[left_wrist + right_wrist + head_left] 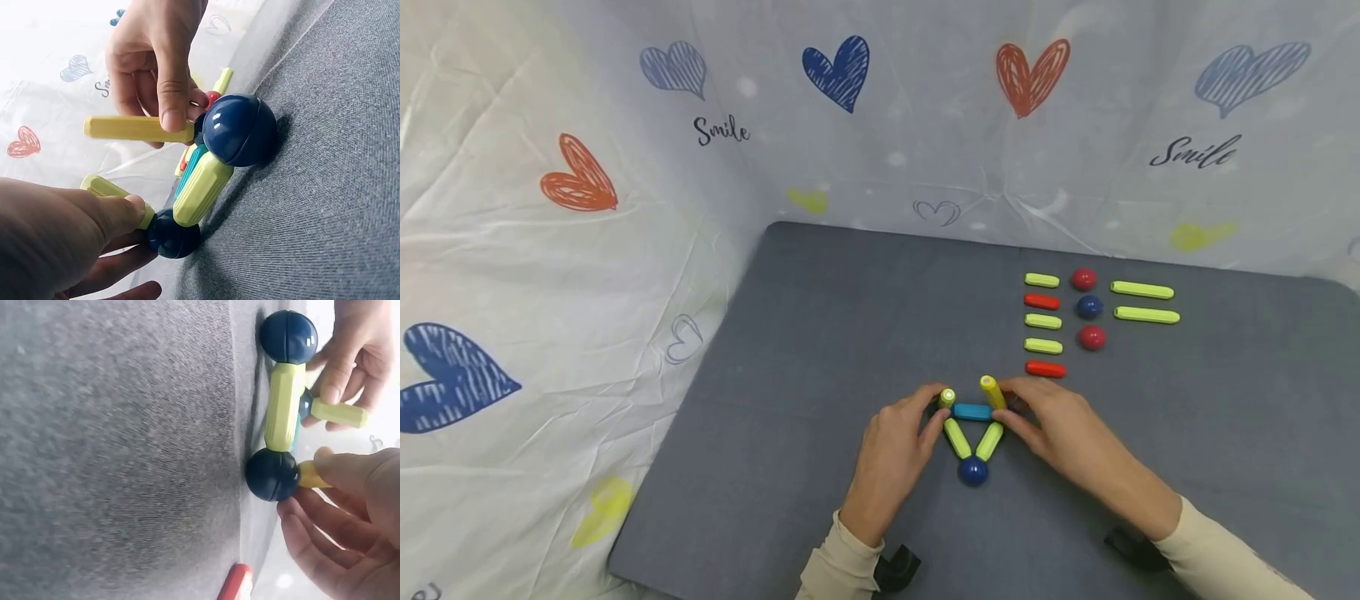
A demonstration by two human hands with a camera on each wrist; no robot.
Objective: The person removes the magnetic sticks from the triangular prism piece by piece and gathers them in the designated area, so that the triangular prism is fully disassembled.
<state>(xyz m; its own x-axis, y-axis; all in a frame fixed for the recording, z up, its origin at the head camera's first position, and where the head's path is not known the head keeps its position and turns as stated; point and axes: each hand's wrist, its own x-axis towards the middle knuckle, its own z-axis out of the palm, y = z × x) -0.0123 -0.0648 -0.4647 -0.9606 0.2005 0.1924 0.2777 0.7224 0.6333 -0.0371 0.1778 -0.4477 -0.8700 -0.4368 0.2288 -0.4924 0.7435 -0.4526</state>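
A flat triangle of magnetic rods and balls lies on the table. It has two lime rods (957, 438), a blue rod (972, 412) and dark blue balls (973, 472) at its corners. At the far left corner my left hand (891, 454) pinches a short lime rod (112, 190) standing up from its ball (174, 234). Across from it, my right hand (1067, 429) holds an upright yellow rod (992, 392) between thumb and fingers. The yellow rod's lower end meets the right corner ball (272, 475), with my fingertips close against that ball.
Beyond my right hand, short lime rods (1042, 321) and red rods (1045, 369) lie in a column. Beside them are red balls (1092, 337), a blue ball (1089, 307) and two longer lime rods (1146, 315). A heart-printed cloth (895, 158) hangs behind the grey table (820, 333).
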